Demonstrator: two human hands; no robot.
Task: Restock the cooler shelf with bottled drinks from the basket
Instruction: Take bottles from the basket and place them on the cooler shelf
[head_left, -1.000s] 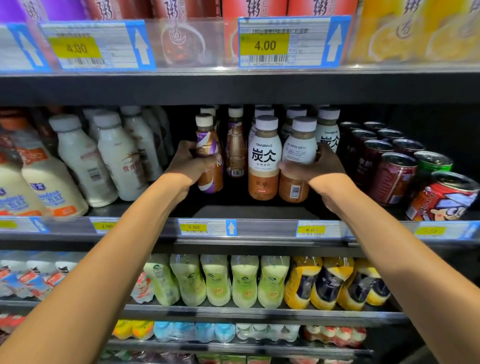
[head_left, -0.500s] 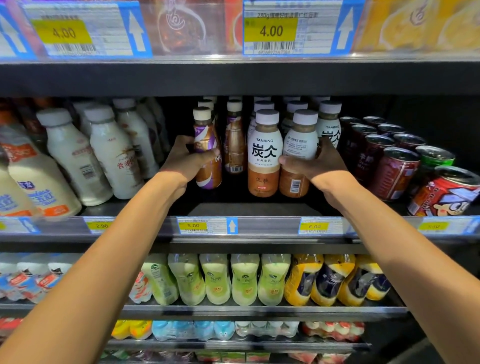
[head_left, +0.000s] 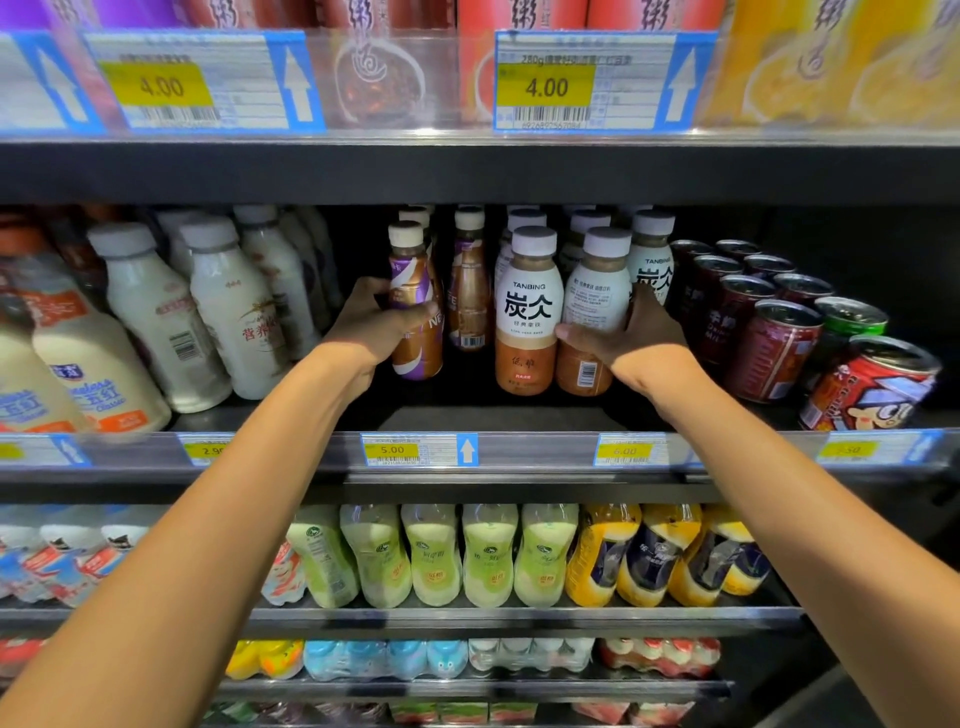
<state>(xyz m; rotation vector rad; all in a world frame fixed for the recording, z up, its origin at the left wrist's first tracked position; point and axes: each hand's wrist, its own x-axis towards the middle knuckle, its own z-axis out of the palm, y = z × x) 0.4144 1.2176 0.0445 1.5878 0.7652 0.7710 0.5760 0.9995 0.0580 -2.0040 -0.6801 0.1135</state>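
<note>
A: What is the left hand (head_left: 371, 332) doing?
B: It grips a purple-and-brown bottle (head_left: 420, 356), upright inside the cooler shelf (head_left: 493, 415).
A: And the right hand (head_left: 631, 338)?
B: Its fingers curl round a white-labelled brown bottle (head_left: 595, 291), just beside the TANBING bottle (head_left: 527, 312) on its left; dark red cans (head_left: 769, 348) stand near on its right.

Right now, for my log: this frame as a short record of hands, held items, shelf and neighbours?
left hand: grips purple-brown bottle, upright
right hand: grips white-labelled brown bottle, barcode facing out
shelf: middle shelf, both hands reach into it
neighbours: TANBING bottle between the hands; red cans right; white milk bottles left
</note>
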